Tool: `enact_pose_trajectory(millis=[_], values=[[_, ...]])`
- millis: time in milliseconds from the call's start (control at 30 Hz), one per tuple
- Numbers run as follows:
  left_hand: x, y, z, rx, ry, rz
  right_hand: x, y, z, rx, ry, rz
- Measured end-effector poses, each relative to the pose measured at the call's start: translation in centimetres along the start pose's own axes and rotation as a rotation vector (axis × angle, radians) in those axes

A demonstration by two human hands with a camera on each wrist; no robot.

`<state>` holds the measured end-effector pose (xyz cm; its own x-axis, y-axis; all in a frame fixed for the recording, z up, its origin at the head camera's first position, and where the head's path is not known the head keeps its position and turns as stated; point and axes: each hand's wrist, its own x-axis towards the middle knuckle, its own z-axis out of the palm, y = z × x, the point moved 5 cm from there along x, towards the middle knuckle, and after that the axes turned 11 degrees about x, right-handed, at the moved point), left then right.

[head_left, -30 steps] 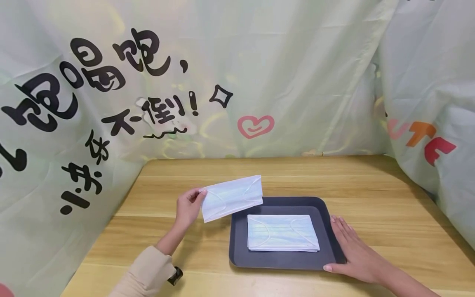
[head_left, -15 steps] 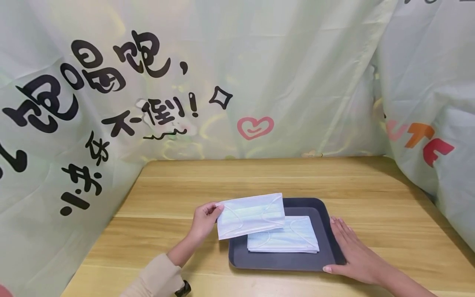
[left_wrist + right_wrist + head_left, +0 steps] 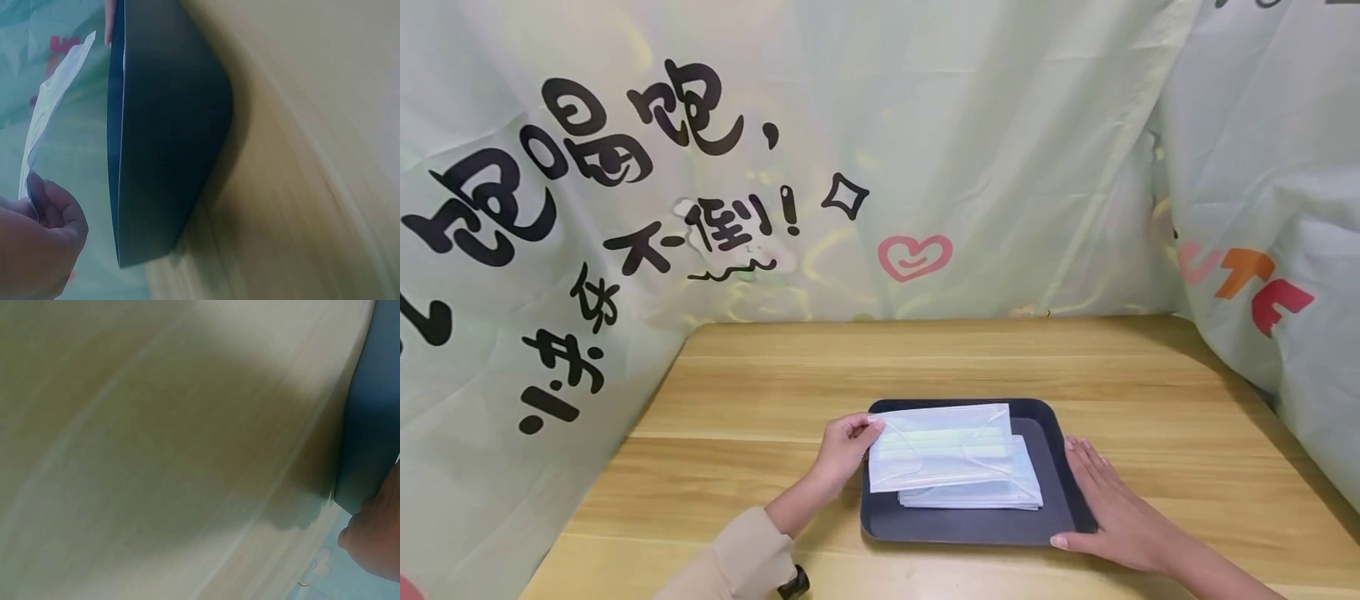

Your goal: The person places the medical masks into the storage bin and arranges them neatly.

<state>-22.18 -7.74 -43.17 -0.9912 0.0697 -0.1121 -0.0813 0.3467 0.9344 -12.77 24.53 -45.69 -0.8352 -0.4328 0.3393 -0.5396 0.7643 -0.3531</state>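
- Left hand [image 3: 844,442], lower centre of the head view, pinching the left short edge of a white face mask [image 3: 942,446] between thumb and fingertips; beige sleeve [image 3: 737,560] running off toward the bottom edge.
- Held mask stretching rightward from that pinch, roughly level, hovering over the left and middle of a dark tray [image 3: 1051,429]; whether touching what lies beneath, impossible to tell.
- Under it, a stack of masks [image 3: 1015,487] lying flat inside the tray, peeking out along the held mask's right and lower edges.
- In the left wrist view, same hand [image 3: 39,244] at lower left, fingers curled round the mask's edge [image 3: 53,100], thin sheet rising toward the upper left beside the tray's dark underside and rim [image 3: 162,144].
- Right hand [image 3: 1112,508], lower right of the head view, lying flat with straight fingers along the tray's right rim, thumb at the near right corner; gripping nothing.
- In the right wrist view, a thumb or finger [image 3: 375,540] at the lower right edge against the tray's corner [image 3: 369,425]; rest of that frame blurred wood.
- Tray resting on a wooden table [image 3: 760,392], lower middle of the head view.
- Pale printed curtain [image 3: 925,125] with black characters and a pink heart filling the upper frame and both sides.
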Motion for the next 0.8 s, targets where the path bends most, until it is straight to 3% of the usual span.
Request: enact_pose_trajectory(millis=[300, 467, 600, 800], values=[[0.0, 0.3, 3.7, -0.042, -0.096, 0.035, -0.1, 0.0, -0.1, 0.007, -0.003, 0.003], [0.4, 0.2, 4.4, 0.079, -0.055, 0.076, -0.1, 0.0, 0.0, 0.013, -0.002, -0.004], [0.7, 0.3, 4.5, 0.192, -0.020, 0.163, -0.2, 0.1, 0.1, 0.011, 0.004, -0.007], [0.8, 0.7, 4.3, 0.388, 0.036, 0.357, -0.2, 0.3, 0.1, 0.013, 0.003, -0.004]])
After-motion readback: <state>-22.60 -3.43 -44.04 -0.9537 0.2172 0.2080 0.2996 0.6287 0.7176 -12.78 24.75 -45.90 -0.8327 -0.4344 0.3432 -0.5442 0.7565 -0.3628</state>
